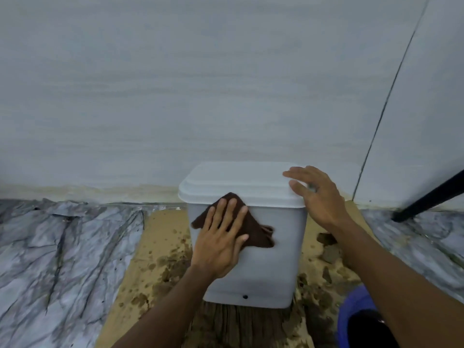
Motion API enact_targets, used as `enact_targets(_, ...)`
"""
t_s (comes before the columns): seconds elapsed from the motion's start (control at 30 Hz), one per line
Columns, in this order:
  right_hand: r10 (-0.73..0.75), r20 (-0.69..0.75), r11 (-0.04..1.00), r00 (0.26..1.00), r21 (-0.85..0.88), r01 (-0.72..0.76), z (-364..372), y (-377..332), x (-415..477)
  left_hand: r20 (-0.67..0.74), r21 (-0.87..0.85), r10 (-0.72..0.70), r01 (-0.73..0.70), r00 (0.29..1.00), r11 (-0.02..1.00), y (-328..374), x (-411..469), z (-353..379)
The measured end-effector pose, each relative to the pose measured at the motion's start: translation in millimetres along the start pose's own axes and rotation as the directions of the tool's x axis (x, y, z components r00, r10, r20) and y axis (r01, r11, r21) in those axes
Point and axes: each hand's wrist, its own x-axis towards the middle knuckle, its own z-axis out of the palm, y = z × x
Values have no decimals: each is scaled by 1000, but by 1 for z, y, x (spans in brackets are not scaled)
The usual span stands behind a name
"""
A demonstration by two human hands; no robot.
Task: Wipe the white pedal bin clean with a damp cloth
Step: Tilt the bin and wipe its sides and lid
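The white pedal bin (266, 275) stands on wet cardboard against a pale wall, its lid (238, 182) shut. A dark brown cloth (258, 232) lies flat against the upper front face of the bin. My left hand (221, 242) presses on the cloth with fingers spread, covering its left part. My right hand (316, 194) rests flat on the lid's right front corner, fingers apart, holding nothing. A small dark hole (245, 296) shows near the bin's bottom edge.
Brown cardboard (160, 237) with dark wet stains covers the floor under the bin. Marble-patterned floor (62, 247) lies to the left and right. A blue bucket (351, 320) sits at the lower right. A black leg (426, 199) slants down at the right wall.
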Motion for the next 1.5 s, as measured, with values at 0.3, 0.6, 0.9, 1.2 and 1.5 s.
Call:
enact_targets(0.3,-65,-157,997,985,20,69,22,27,51,-109,-341,-606,543,788,768,47,44,44)
enact_targets(0.6,-56,-160,998,986,-23,53,27,36,69,94,7,452,-455,887,890,48,-21,96)
enact_targets(0.9,-17,-174,1000,985,-28,13,31,34,75,-26,-42,-122,121,992,992,1,3,74)
enact_targets(1.2,-38,-163,999,986,-39,32,31,39,79,28,-82,317,-314,948,946,71,19,97)
enact_targets(1.5,-69,-167,997,984,-52,61,32,39,69,189,17,537,-550,822,835,-3,-80,102)
